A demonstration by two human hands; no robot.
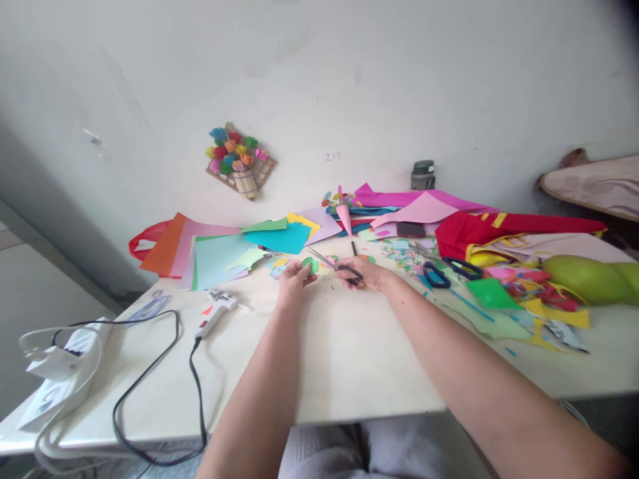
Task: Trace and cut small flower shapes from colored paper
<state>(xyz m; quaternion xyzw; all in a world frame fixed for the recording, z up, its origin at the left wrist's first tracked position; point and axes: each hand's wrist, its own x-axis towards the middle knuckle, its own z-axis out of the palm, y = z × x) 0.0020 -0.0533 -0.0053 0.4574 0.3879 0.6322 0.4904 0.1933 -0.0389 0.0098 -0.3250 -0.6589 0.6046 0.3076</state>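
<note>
Pinched in the fingers of my left hand [294,277] is a small piece of green paper [311,265]. My right hand [363,273] is closed around the dark handles of a pair of scissors [324,259], whose blades point left toward the green paper. Whether the blades touch the paper I cannot tell. Small coloured paper scraps [282,263] lie on the table just beyond both hands. Past them stands or leans a pink paper cone [344,218] topped with little multicoloured paper pieces.
Coloured paper sheets [219,256] spread along the back left. A white glue gun [215,316] lies left, its black cord running near a power strip [70,372]. At right are blue-handled scissors [452,269], paper offcuts [492,293], red cloth [504,229] and a phone-like dark object [410,230].
</note>
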